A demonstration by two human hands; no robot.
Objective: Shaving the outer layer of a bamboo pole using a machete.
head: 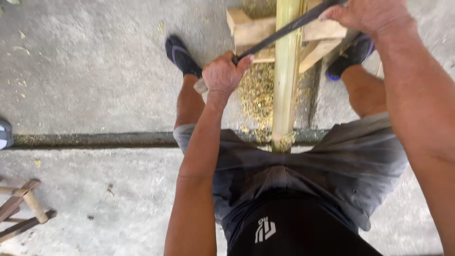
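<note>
The bamboo pole [286,80] ran lengthwise away from the person, its near end between the thighs, its far part resting on a wooden stand [251,31]. A dark blade [284,29] lay across it, slanting up to the right. The left hand [222,75] was clenched on one handle, the right hand [365,14] clenched on the other end. Shavings [256,92] lay just beyond the left hand.

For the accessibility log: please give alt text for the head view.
Seen from above, a person's left hand and right hand grip the two ends of a dark blade laid across a pale bamboo pole. The pole rests on a wooden stand, with shavings on the concrete floor.
</note>
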